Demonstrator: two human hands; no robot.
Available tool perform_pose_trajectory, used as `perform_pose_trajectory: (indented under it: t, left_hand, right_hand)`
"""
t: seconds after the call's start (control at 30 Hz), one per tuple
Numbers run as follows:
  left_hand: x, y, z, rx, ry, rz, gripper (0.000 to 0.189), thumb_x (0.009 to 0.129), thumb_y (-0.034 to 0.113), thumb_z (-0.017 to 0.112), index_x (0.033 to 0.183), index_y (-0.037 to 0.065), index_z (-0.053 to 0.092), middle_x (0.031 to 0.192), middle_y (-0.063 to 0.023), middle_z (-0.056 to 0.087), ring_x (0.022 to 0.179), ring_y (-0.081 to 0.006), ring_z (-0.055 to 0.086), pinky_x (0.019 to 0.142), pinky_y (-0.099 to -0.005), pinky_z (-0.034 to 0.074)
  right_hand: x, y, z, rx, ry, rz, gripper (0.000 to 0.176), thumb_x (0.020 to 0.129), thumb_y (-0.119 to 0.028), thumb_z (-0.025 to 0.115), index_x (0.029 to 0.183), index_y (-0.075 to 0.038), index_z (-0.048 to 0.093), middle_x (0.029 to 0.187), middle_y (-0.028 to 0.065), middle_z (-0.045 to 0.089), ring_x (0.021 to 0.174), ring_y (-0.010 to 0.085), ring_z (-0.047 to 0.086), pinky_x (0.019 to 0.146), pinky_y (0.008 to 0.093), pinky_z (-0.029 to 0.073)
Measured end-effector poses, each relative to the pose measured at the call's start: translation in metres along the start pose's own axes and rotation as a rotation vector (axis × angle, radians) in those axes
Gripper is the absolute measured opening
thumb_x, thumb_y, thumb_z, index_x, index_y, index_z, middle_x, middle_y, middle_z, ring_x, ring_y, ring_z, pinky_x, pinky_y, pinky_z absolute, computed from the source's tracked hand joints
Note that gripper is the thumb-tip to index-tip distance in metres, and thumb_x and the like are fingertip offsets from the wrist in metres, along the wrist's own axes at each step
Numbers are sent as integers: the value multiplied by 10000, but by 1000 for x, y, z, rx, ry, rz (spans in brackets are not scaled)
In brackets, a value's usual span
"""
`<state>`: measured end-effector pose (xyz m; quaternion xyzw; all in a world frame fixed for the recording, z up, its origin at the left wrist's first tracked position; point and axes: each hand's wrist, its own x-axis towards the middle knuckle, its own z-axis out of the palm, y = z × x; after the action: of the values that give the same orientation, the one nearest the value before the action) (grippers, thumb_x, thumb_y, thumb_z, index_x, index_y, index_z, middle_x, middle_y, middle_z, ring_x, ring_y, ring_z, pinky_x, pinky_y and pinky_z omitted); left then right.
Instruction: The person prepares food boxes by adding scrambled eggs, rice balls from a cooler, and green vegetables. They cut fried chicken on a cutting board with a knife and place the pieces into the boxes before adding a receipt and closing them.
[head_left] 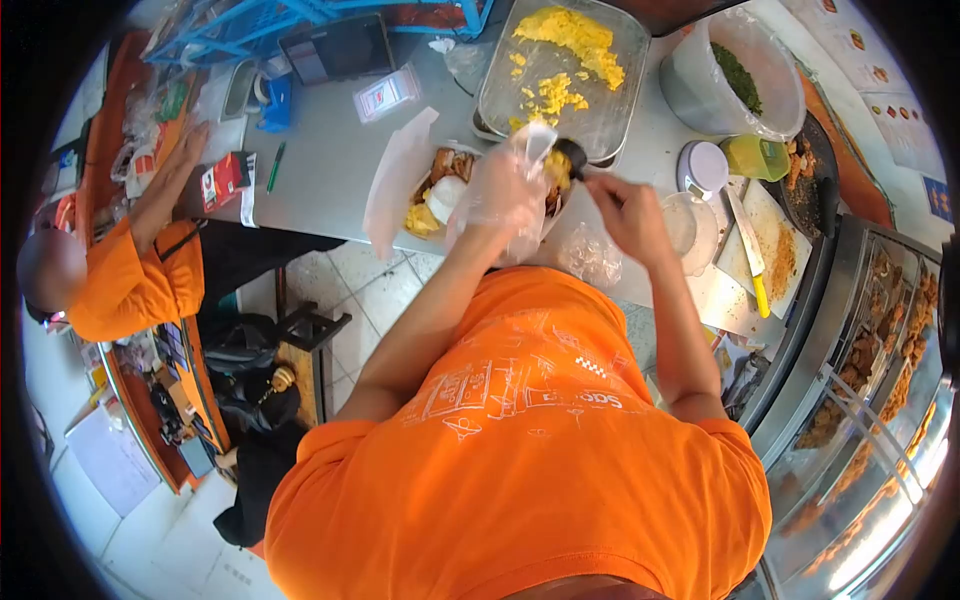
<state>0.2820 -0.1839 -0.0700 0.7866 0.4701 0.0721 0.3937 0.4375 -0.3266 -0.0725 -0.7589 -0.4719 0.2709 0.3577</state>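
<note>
My right hand (630,215) is closed around the handle of a black serving spoon (571,158). Yellow food shows beside the spoon's bowl, above a food box that my left hand partly covers. Loose clear plastic, like a disposable glove, wraps my left hand (500,190); its fingers are too blurred to make out. To its left, an open paper-lined box holds rice (447,198), browned pieces and yellow egg (421,218). Beyond both hands stands a metal tray (490,95) with scrambled-looking yellow egg (565,40).
At right are a bucket of chopped greens (738,80), a scale (703,168), a yellow-handled knife (748,240) on a board (785,265), and a fried-food display case (800,400). A crumpled plastic bag (590,255) lies near my right wrist. Another person in orange (140,270) stands left.
</note>
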Motion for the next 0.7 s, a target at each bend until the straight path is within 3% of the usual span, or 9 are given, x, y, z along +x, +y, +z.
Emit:
perform_pose_trajectory:
  t: [0.07, 0.17, 0.2, 0.27, 0.5, 0.57, 0.6, 0.63, 0.7]
  left_hand:
    - [-38, -4, 3, -85, -82, -140, 516, 741, 347, 849, 1035, -49, 694, 890, -229, 714, 844, -339, 699, 790, -411, 535]
    - [-67, -78, 54, -31, 31, -89, 448, 761, 292, 814, 1028, -43, 682, 864, -225, 708, 855, -351, 695, 792, -426, 527]
    - [-75, -84, 55, -21, 12, -229, 376, 786, 265, 772, 992, -36, 680, 854, -221, 706, 849, -372, 695, 794, -439, 529]
    - [-82, -102, 64, 4, 33, -270, 368, 801, 278, 759, 980, -34, 679, 856, -223, 706, 843, -380, 696, 792, -445, 529]
    - [-93, -113, 51, 26, 70, -328, 358, 831, 304, 722, 948, -29, 666, 939, -266, 694, 916, -428, 683, 817, -495, 526]
    - [-92, -123, 55, 58, 164, -231, 441, 854, 382, 716, 1001, -32, 672, 814, -191, 710, 783, -343, 709, 729, -455, 537]
    - [-93, -124, 48, -32, 104, -118, 408, 881, 319, 709, 1115, -12, 653, 840, -153, 710, 759, -276, 704, 681, -400, 536]
    - [-91, -117, 44, -44, 96, -71, 408, 881, 319, 709, 1115, -12, 653, 840, -153, 710, 759, -276, 704, 681, -400, 536]
    - [-88, -101, 41, -876, -9, -239, 468, 901, 211, 694, 1303, 5, 576, 921, -110, 674, 756, -235, 673, 659, -360, 533]
  right_hand:
    - [-26, 2, 24, -8, -44, 45, 191, 955, -192, 643, 1028, -46, 742, 793, 235, 666, 679, 401, 651, 626, 428, 517]
    - [-54, 34, 78, -200, -32, -164, 167, 922, -174, 659, 1023, -65, 733, 836, 160, 708, 677, 364, 680, 602, 454, 550]
    - [-61, 39, 92, -195, -47, -167, 167, 922, -174, 659, 1023, -65, 733, 836, 160, 708, 677, 364, 680, 602, 454, 550]
    - [-67, 43, 110, -299, -27, -173, 161, 913, -161, 652, 1022, -68, 725, 855, 126, 717, 668, 353, 684, 580, 456, 553]
    - [-60, 46, 99, -265, 11, -212, 169, 934, -174, 643, 1021, -57, 727, 844, 132, 716, 647, 353, 679, 568, 448, 545]
    - [-52, 48, 91, -34, 54, -113, 189, 953, -146, 632, 1053, -15, 725, 873, 154, 713, 642, 289, 678, 593, 357, 529]
    - [-45, 48, 85, -52, 86, -111, 189, 953, -146, 632, 1053, -15, 725, 873, 154, 713, 642, 289, 678, 593, 357, 529]
    - [-34, 48, 78, 158, 97, 19, 200, 955, -161, 618, 1039, -11, 720, 878, 165, 721, 672, 312, 685, 630, 367, 534]
    - [-7, 53, 68, 356, 162, 138, 213, 958, -176, 605, 1025, -7, 715, 882, 177, 730, 702, 335, 692, 666, 377, 539]
